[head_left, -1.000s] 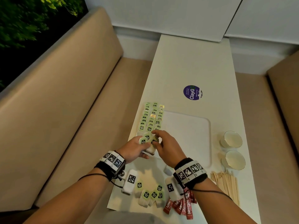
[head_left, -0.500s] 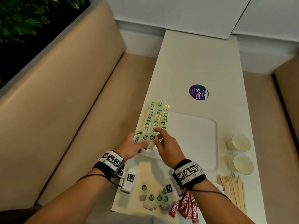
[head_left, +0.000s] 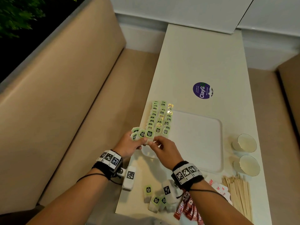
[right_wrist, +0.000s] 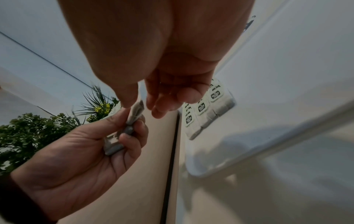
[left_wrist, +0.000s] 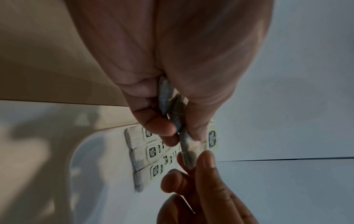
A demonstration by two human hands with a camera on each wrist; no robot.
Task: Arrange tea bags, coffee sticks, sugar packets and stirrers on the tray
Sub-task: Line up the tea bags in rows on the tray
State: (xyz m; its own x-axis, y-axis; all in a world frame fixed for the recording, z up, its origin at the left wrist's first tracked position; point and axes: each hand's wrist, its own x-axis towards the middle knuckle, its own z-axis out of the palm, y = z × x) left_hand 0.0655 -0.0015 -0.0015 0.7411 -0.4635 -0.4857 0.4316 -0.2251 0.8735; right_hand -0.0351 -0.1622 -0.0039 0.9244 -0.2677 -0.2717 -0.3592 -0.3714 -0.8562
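Observation:
My left hand (head_left: 142,142) grips a fan of green-tagged tea bags (head_left: 141,133) just off the near left corner of the white tray (head_left: 197,143). My right hand (head_left: 151,142) pinches the lower end of one tea bag in that fan (left_wrist: 189,153) between thumb and forefinger. Three rows of tea bags (head_left: 159,118) lie along the tray's left side, also seen as rows of tea bags (right_wrist: 206,109) under my right palm. Loose tea bags (head_left: 154,198), red coffee sticks (head_left: 186,210), sugar packets (head_left: 219,189) and wooden stirrers (head_left: 238,194) lie at the table's near end.
Two paper cups (head_left: 245,142) (head_left: 248,165) stand right of the tray. A purple round sticker (head_left: 202,90) is beyond it. A beige bench (head_left: 73,111) runs along the narrow table's left edge, with plants behind it.
Both hands have drawn back a little from the near end of the rows on the tray. My right fingers went from the fan's tags down to one bag's lower end.

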